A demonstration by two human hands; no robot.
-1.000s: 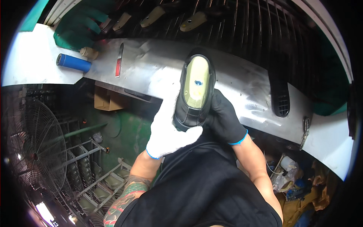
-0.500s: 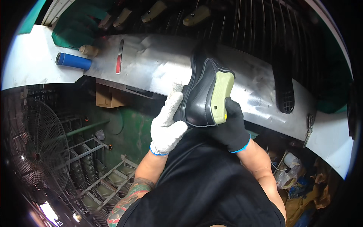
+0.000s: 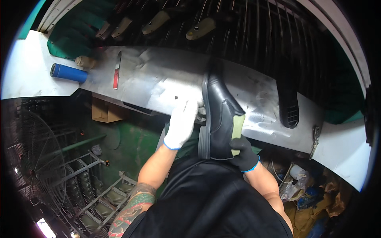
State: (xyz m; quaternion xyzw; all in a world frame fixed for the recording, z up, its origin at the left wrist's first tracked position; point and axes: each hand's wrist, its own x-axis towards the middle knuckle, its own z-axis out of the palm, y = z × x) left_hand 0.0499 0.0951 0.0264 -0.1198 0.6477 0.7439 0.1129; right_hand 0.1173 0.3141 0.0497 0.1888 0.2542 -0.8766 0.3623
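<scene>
A black shoe on a pale green last lies on its side at the edge of a metal ledge. Its toe points away from me and its thick sole faces left. My right hand, in a black glove, grips the last and the shoe's heel end. White-gloved, my left hand is beside the sole with its fingers stretched toward the ledge. Its fingertips are partly blurred, and whether they touch the sole is unclear.
On the metal ledge lie a red-handled knife and, farther left, a blue cylinder. Several shoes on lasts rest on dark rods behind. A black sole-like piece hangs at right. Left below stand a fan and a cardboard box.
The shoe has turned and come nearer to me, now showing its side. My right hand moved down with it. My left hand shifted up a little, and the view moved slightly.
</scene>
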